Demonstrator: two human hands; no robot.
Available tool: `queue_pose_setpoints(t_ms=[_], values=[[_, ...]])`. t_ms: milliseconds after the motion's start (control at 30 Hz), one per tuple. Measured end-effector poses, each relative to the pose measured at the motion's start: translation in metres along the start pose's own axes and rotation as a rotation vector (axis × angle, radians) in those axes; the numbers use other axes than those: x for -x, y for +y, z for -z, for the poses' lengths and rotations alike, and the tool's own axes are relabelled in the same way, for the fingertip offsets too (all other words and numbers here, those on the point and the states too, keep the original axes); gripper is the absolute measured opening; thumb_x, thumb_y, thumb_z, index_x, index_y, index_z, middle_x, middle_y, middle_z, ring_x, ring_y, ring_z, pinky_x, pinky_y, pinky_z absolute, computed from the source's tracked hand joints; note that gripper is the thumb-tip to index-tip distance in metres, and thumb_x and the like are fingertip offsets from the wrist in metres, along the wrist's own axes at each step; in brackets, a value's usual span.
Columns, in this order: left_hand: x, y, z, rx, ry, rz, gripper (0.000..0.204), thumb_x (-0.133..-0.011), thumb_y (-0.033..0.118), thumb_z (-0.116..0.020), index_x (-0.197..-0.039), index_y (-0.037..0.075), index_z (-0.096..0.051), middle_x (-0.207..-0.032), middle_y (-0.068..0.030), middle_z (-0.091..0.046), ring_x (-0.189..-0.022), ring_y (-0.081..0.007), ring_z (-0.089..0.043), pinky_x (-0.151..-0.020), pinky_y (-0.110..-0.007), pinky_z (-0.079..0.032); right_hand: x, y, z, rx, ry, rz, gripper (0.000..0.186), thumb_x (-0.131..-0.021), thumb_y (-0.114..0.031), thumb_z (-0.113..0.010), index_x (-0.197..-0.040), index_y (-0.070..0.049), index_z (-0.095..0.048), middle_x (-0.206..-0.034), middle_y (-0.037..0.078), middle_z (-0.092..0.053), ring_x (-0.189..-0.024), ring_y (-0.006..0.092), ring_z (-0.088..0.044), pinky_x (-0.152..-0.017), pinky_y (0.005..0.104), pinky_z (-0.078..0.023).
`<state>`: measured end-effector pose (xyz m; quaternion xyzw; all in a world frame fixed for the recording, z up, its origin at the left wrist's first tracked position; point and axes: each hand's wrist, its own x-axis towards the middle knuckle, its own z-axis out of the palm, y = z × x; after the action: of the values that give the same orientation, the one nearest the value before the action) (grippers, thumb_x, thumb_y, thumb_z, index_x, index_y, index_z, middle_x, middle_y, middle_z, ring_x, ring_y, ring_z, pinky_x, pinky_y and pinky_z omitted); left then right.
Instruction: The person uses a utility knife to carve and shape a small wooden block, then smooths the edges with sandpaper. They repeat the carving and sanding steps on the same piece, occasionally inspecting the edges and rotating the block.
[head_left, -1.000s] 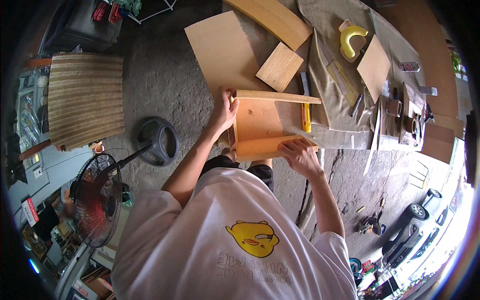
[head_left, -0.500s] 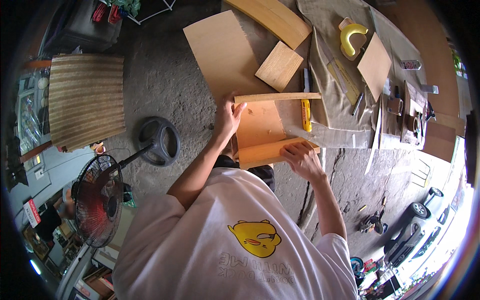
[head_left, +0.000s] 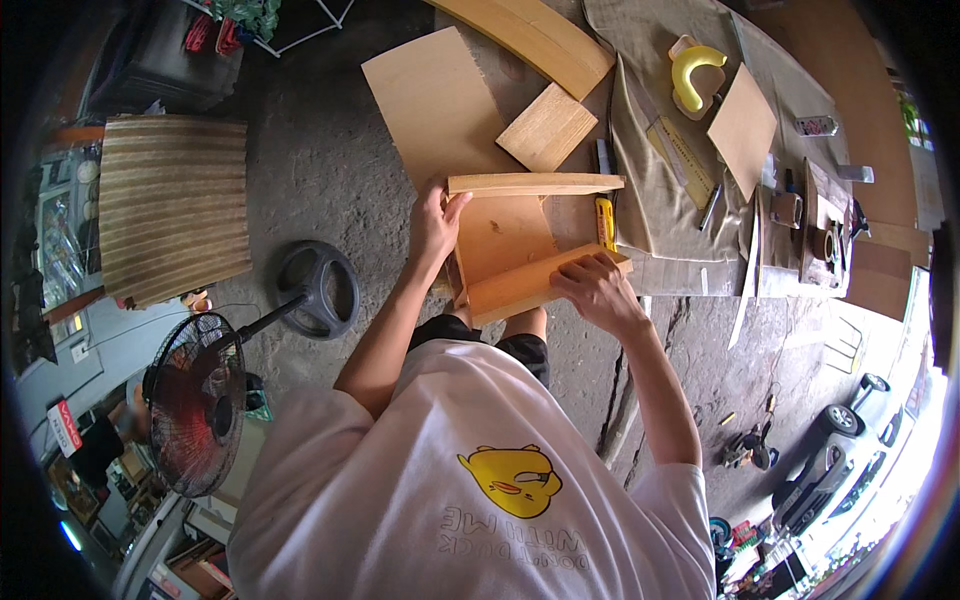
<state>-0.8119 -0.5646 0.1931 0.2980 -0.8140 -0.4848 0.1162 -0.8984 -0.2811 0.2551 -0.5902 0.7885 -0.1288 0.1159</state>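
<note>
An open-sided wooden box (head_left: 545,284) is held up in front of my body, its far and near boards joined at the left by a panel (head_left: 500,235). My left hand (head_left: 436,222) grips its far left corner, thumb inside the far board (head_left: 535,184) and fingers behind it. My right hand (head_left: 597,288) is closed over the top edge of the near board, close to its right end; the fingertips rest on the inner side. Just past the box's right side lies a yellow utility knife (head_left: 605,222), partly hidden by the box.
Beyond the box lie a thin brown board (head_left: 435,105), a square wood block (head_left: 548,128) and a curved plank (head_left: 540,40). A cloth-covered table at right bears a ruler (head_left: 682,160), a yellow banana-shaped object (head_left: 690,75) and a pen (head_left: 711,207). A fan (head_left: 200,400) stands left.
The wooden box has shifted slightly left and away from my body, both hands moving with it. Its right end is tilted up more, and it now covers more of the yellow knife.
</note>
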Motion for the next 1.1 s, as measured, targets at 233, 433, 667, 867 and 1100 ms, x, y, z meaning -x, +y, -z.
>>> queue_pose_setpoints(t_ms=[233,433,667,867,1100], values=[[0.016,-0.011,0.006,0.064,0.090,-0.004,0.029,-0.098,0.017,-0.065,-0.122,0.002,-0.058,-0.104,-0.0197,-0.068,-0.094,-0.0360,-0.069,-0.078,-0.042,-0.054,0.005,-0.001,0.001,-0.025,0.048,0.020,0.022,-0.076,-0.012,-0.071,-0.097,-0.014,-0.064,-0.094,0.000,-0.066,-0.093,0.0218,-0.066,-0.088,0.0381,-0.051],[0.029,-0.033,0.009,0.143,0.148,-0.016,0.029,-0.101,0.021,-0.062,-0.121,0.001,-0.058,-0.103,-0.0193,-0.069,-0.092,-0.0336,-0.069,-0.078,-0.042,-0.054,-0.004,0.001,0.007,-0.038,-0.043,0.076,0.019,-0.077,-0.012,-0.070,-0.095,-0.015,-0.062,-0.092,0.000,-0.065,-0.095,0.0204,-0.066,-0.087,0.0372,-0.053],[0.032,-0.015,0.014,0.118,0.233,0.051,0.029,-0.101,0.023,-0.062,-0.118,0.000,-0.058,-0.102,-0.0199,-0.069,-0.092,-0.0326,-0.070,-0.078,-0.042,-0.054,0.003,0.001,0.006,0.002,-0.027,0.098,0.017,-0.078,-0.014,-0.069,-0.094,-0.016,-0.062,-0.093,-0.001,-0.064,-0.095,0.0202,-0.066,-0.088,0.0378,-0.053],[0.000,-0.012,-0.012,0.041,0.323,-0.047,0.027,-0.100,0.026,-0.063,-0.111,0.001,-0.058,-0.101,-0.0205,-0.067,-0.092,-0.0330,-0.068,-0.075,-0.044,-0.052,-0.005,0.013,0.008,0.019,-0.046,0.102,0.018,-0.078,-0.013,-0.069,-0.095,-0.016,-0.062,-0.093,-0.001,-0.065,-0.094,0.0203,-0.066,-0.087,0.0387,-0.052],[-0.009,-0.005,-0.004,0.301,0.080,-0.018,0.027,-0.102,0.021,-0.059,-0.123,0.005,-0.059,-0.111,-0.0121,-0.067,-0.099,-0.0240,-0.065,-0.088,-0.036,-0.051,0.000,0.016,0.007,-0.010,-0.006,0.063,0.017,-0.081,-0.012,-0.068,-0.097,-0.015,-0.062,-0.093,0.000,-0.066,-0.095,0.0213,-0.066,-0.088,0.0391,-0.049]])
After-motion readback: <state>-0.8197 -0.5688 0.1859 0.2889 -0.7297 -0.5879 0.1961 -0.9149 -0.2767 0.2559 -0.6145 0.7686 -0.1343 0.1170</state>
